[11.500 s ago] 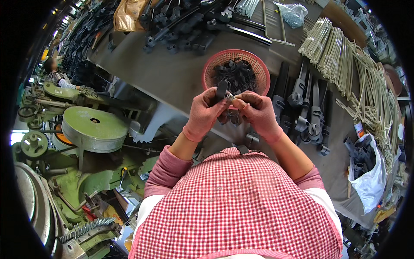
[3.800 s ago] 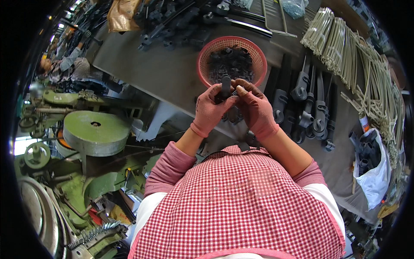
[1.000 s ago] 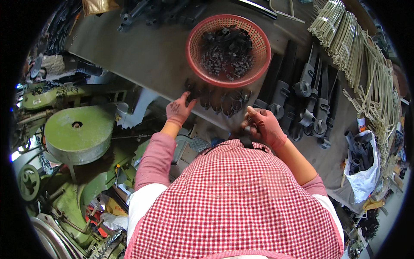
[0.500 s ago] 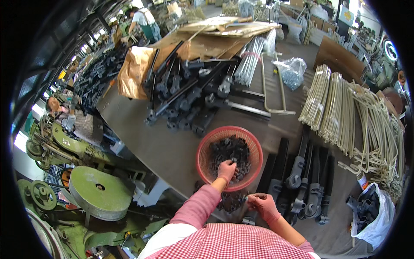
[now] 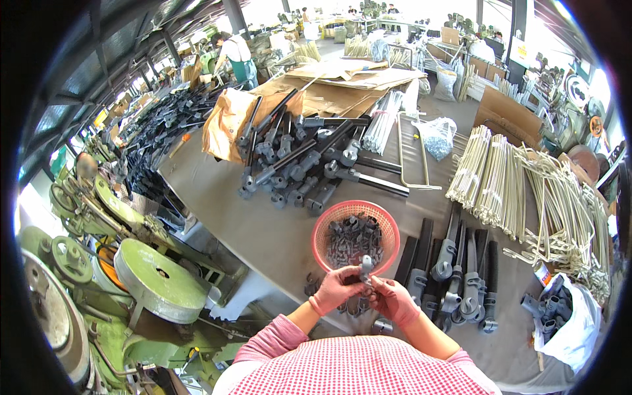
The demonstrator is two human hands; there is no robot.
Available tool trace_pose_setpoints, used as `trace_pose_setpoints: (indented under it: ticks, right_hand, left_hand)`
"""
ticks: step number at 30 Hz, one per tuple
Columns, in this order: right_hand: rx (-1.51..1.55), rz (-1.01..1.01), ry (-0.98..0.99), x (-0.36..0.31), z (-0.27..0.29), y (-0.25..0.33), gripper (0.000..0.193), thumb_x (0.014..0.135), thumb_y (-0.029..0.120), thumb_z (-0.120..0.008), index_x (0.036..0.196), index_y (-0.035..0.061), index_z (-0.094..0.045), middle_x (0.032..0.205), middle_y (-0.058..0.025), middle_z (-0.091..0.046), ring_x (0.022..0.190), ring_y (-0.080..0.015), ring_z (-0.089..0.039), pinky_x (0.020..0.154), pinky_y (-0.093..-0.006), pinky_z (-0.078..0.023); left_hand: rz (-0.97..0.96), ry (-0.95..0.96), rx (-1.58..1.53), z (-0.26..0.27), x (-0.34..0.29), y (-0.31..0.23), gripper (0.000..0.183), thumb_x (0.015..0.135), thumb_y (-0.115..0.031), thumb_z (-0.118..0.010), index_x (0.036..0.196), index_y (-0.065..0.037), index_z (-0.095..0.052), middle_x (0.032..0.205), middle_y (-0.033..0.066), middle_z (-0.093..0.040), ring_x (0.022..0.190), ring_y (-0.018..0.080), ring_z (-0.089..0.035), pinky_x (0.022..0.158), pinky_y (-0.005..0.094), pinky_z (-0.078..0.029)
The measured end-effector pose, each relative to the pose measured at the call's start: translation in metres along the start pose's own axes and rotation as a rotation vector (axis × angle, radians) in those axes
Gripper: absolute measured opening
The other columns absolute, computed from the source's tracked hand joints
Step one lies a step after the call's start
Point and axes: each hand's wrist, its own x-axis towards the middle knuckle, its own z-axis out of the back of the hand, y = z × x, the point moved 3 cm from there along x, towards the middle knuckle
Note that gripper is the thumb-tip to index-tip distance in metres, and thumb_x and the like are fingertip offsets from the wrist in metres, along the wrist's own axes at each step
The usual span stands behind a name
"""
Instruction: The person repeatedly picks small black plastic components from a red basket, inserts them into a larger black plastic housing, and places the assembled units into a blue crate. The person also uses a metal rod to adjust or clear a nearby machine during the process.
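Observation:
At the near rim of a pink plastic basket (image 5: 318,243), my two pink-gloved hands have come together. My left hand (image 5: 337,289) pinches a small grey plastic fitting (image 5: 366,263) that stands upright above the fingers. Fingers of my right hand (image 5: 394,300) close on the lower part of the same fitting; its underside is hidden by them. Loose small dark clips (image 5: 355,240) fill the basket's bottom. More thin dark pieces (image 5: 355,306) lie on the table below my hands.
Black tubes with grey joints (image 5: 454,276) lie right of the basket; a bigger pile (image 5: 296,158) lies beyond. Bundled metal rods (image 5: 494,178) and a white bag of dark fittings (image 5: 573,329) are at the right. A green machine (image 5: 158,280) stands left. One person (image 5: 237,59) works farther back.
My left hand has come out of the basket toward me and now meets my right hand at a grey fitting. The view has tilted up slightly.

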Motion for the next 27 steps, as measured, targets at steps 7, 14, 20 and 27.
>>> trace_pose_setpoints:
  ticks: [7,14,20,27]
  right_hand:
    - [-0.224,-0.109,0.154,-0.028,-0.042,-0.008,0.02,0.094,0.023,-0.069,0.101,0.0039,-0.068,0.087,-0.0019,-0.068,0.074,-0.0102,-0.062,0.066,-0.0263,-0.051]
    - [-0.892,0.42,-0.126,-0.05,-0.067,-0.01,0.016,0.088,0.012,-0.075,0.099,0.002,-0.07,0.087,0.0003,-0.069,0.069,-0.0042,-0.059,0.061,-0.0189,-0.049]
    - [-0.338,0.332,0.053,-0.05,-0.079,-0.03,0.015,0.094,0.016,-0.067,0.102,0.0054,-0.061,0.079,0.0024,-0.062,0.063,-0.0027,-0.053,0.051,-0.0169,-0.035]
    - [-0.556,0.421,-0.03,-0.043,-0.087,-0.044,0.016,0.097,0.016,-0.064,0.108,0.0038,-0.061,0.078,0.002,-0.06,0.061,-0.003,-0.05,0.051,-0.0188,-0.037]
  left_hand:
    - [-0.074,-0.018,-0.152,-0.001,-0.06,-0.026,0.023,0.087,0.003,-0.07,0.109,0.0,-0.065,0.098,0.0058,-0.069,0.086,0.014,-0.066,0.075,0.0284,-0.056]
    - [-0.153,-0.127,-0.255,-0.007,-0.081,-0.033,0.021,0.088,0.002,-0.068,0.108,0.0,-0.065,0.098,0.0069,-0.069,0.087,0.0156,-0.067,0.077,0.0298,-0.057]
    - [-0.173,-0.237,-0.292,-0.015,-0.085,-0.028,0.022,0.092,-0.002,-0.065,0.113,0.002,-0.063,0.102,0.0086,-0.07,0.092,0.0154,-0.068,0.084,0.0311,-0.057]
    - [-0.168,-0.344,-0.246,-0.019,-0.096,-0.025,0.016,0.093,-0.008,-0.067,0.106,0.002,-0.066,0.097,0.0071,-0.07,0.085,0.0142,-0.068,0.079,0.0275,-0.057]
